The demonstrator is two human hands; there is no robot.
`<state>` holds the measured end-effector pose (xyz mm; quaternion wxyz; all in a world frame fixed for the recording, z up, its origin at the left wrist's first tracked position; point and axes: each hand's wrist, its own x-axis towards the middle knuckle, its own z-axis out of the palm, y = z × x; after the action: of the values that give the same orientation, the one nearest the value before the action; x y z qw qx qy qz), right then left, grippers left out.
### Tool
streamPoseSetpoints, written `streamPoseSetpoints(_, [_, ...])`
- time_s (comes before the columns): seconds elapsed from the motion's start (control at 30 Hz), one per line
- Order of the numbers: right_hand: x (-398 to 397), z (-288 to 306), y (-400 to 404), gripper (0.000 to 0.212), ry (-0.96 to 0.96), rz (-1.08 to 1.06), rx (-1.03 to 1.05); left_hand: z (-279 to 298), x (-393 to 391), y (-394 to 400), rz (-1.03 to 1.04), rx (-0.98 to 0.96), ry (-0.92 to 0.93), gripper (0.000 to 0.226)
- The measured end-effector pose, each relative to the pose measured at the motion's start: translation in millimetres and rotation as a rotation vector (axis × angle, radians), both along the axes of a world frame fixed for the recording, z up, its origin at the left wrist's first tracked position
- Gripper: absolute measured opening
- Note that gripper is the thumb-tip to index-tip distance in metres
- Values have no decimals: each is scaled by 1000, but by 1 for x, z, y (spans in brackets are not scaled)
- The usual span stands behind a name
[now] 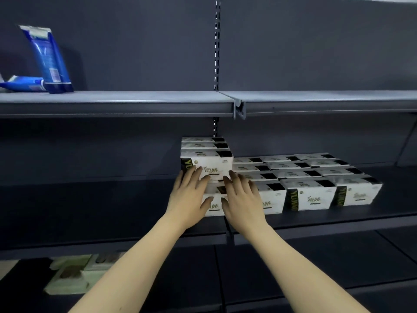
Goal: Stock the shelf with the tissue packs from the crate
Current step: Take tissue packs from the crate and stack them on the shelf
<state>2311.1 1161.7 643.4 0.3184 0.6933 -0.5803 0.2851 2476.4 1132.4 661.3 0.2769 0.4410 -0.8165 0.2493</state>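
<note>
With my left hand [188, 195] and right hand [242, 199] flat and gripping nothing, I press the stacked white tissue packs [206, 163] evenly, squaring them flush on the dark grey metal shelf [112, 211].

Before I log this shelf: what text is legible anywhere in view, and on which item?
"YUHAO", unsure of last letters: black side band of white tissue packs.
"雨娇", roughly: white front of the same packs.
Blue tubes on upper grey shelf: print too blurred.
Pale green packs below: unreadable.

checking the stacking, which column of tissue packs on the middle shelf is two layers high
The leftmost column, the one both hands press on: left hand, right hand. It carries a second layer of packs; the columns to its right are a single layer.
</note>
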Motion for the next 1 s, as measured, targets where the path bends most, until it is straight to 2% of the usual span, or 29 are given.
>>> streamPoseSetpoints(0.2, [-15,-24,48,57,-1,48,73,-32,-16,56,-5,38,58,52])
streamPoseSetpoints(0.4, [-38,-79,99,58,-40,86,188,-100,-30,121,-6,149,93,51])
streamPoseSetpoints(0.7, [-54,-193,169,57,-47,92,466,-224,-11,206,144,510,33,60])
streamPoseSetpoints(1.0, [-47,-295,209,64,-25,81,811,-324,-4,241,243,824,-17,59])
